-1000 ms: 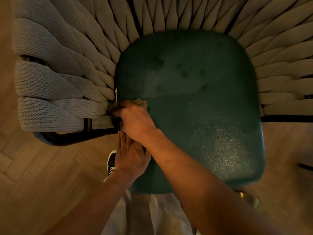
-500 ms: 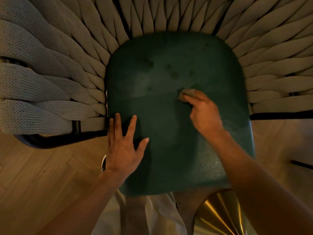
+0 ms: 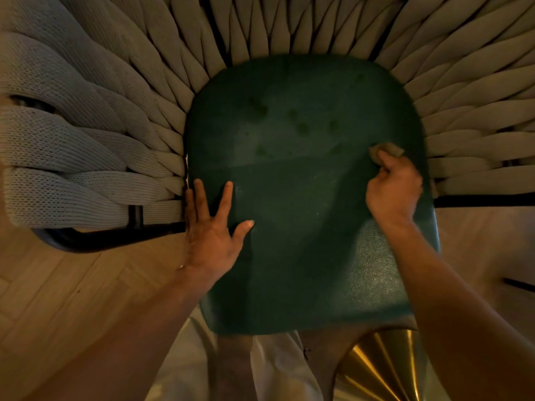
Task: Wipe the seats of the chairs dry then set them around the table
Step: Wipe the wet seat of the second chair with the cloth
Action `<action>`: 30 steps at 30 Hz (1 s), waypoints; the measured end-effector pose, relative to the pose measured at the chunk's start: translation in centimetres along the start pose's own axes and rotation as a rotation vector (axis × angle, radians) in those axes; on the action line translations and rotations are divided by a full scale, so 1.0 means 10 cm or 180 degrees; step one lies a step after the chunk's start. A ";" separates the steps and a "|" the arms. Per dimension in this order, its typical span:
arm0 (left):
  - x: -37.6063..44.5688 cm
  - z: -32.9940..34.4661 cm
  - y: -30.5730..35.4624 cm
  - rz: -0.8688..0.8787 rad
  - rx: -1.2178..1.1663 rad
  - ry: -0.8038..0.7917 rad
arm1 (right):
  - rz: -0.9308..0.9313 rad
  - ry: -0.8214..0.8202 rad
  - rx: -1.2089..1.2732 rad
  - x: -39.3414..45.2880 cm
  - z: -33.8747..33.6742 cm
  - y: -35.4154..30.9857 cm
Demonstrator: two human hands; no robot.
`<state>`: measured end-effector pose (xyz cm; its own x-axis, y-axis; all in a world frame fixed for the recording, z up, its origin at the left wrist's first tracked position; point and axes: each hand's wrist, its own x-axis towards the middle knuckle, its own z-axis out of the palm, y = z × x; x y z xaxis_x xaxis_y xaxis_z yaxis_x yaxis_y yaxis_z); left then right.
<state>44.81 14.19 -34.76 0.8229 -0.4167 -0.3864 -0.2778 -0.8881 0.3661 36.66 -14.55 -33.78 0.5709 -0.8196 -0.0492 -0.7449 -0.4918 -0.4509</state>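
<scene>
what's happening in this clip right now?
A person is wiping the dark green padded chair seat. The right hand grips a small tan cloth near the seat's right edge, by the grey woven rope backrest. The left hand rests flat, fingers spread, on the seat's left edge. Darker spots show on the back half of the seat, so the wiping does not look finished. A shiny brass cone-shaped base stands on the wooden floor nearby.

head view looks steeply down, close over seat (image 3: pixel 304 212).
</scene>
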 end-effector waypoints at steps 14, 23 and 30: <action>0.02 0.17 -0.17 0.0292 0.0293 -0.0149 | -0.2060 -0.1811 0.0046 -0.85 0.96 -1.90; 0.03 0.03 -0.04 0.0054 -0.0104 0.0053 | -0.2260 -0.1948 -0.0190 -0.48 0.75 -1.53; 0.09 -0.12 0.14 -0.0148 -0.0142 -0.0050 | -0.1571 -0.1155 -0.0094 -0.01 0.34 -0.57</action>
<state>45.70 12.78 -33.56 0.8263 -0.3785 -0.4170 -0.2168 -0.8973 0.3846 42.03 -10.64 -34.23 0.9282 -0.3433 -0.1436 -0.3690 -0.8000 -0.4730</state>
